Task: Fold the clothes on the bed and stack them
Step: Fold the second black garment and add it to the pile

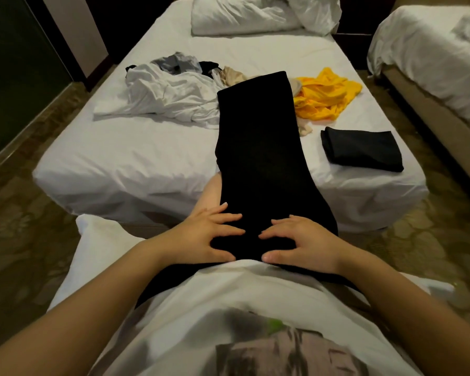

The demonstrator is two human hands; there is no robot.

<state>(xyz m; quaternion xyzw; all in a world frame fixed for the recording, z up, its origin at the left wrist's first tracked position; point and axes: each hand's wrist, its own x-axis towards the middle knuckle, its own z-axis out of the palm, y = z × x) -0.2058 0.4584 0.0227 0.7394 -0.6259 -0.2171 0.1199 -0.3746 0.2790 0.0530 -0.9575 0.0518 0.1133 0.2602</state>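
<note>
A long black garment (258, 137) lies in a narrow strip from my lap out over the foot of the white bed (136, 158). My left hand (204, 237) and my right hand (299, 242) rest flat on its near end, fingers spread, facing each other. A folded black garment (361, 149) sits at the bed's right front corner. Unfolded clothes lie further back: a crumpled white garment (163, 96), a grey and black piece (177, 63), a beige piece (231, 76) and a yellow garment (326, 93).
Two white pillows (244, 14) lie at the head of the bed. A second bed (432, 50) stands to the right across a narrow carpeted aisle (407, 123). Dark walls and a door run along the left. A bare knee (212, 194) shows beside the black garment.
</note>
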